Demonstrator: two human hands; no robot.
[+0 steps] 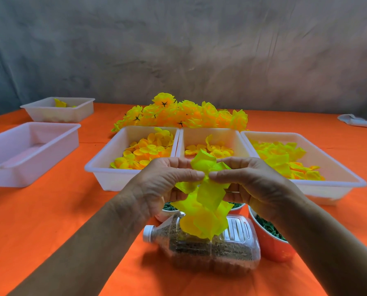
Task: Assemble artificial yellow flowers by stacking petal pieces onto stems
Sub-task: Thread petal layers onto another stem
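Note:
My left hand [165, 184] and my right hand [248, 182] meet at the centre, both pinching a bunch of bright yellow petal pieces [204, 208] between thumbs and fingers. The petals fan out above and hang below the hands. No stem shows in the bunch. Behind the hands stand three white trays: the left tray [105, 161] holds orange-yellow petals, the middle tray [218, 133] holds a few, the right tray [338, 167] holds lemon-yellow pieces. A heap of finished yellow flowers [182, 114] lies behind the trays.
A clear plastic bottle [201, 248] with brown filling lies on its side below my hands. Red bowls [270, 246] of green parts stand beside it. An empty white tray [26, 152] and another tray [58, 110] sit at the left on the orange table [50, 221].

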